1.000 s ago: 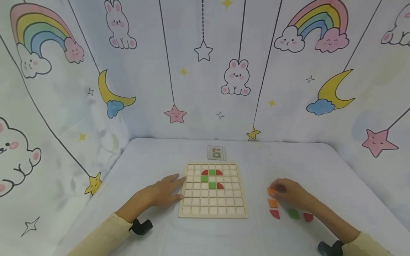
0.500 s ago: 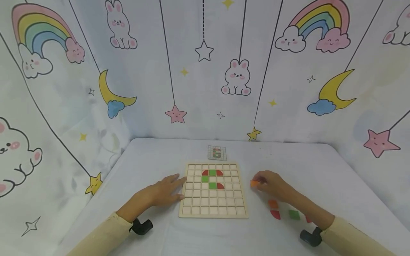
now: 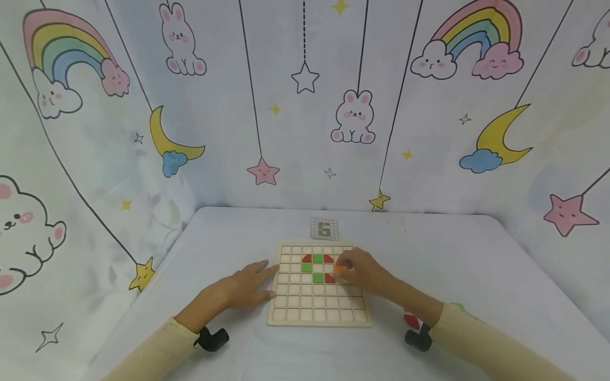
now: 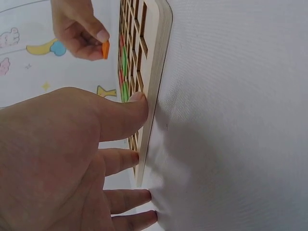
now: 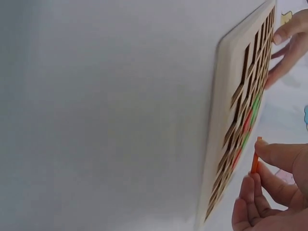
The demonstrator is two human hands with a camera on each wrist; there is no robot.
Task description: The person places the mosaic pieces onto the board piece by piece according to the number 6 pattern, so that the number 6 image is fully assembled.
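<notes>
A pale wooden grid board (image 3: 319, 316) lies on the table, with red quarter-round tiles (image 3: 307, 259) and green square tiles (image 3: 317, 258) set in its upper cells. My right hand (image 3: 364, 271) pinches an orange square tile (image 5: 256, 159) between thumb and fingertips, over the right part of the board beside the red tiles. At the board's left edge my left hand (image 3: 245, 286) rests with spread fingers; in the left wrist view its thumb (image 4: 137, 108) touches the frame and two fingers reach down to the cloth.
Behind the board lies a small grid card (image 3: 324, 229) with a coloured pattern. Right of the board, a red tile (image 3: 411, 319) and a green tile (image 3: 457, 306) show partly from under the right forearm. A printed cloth backdrop (image 3: 219, 106) stands behind the white table.
My right hand has picked up the orange tile from the loose tiles at right and carried it left over the board. The left hand has stayed at the board's edge.
</notes>
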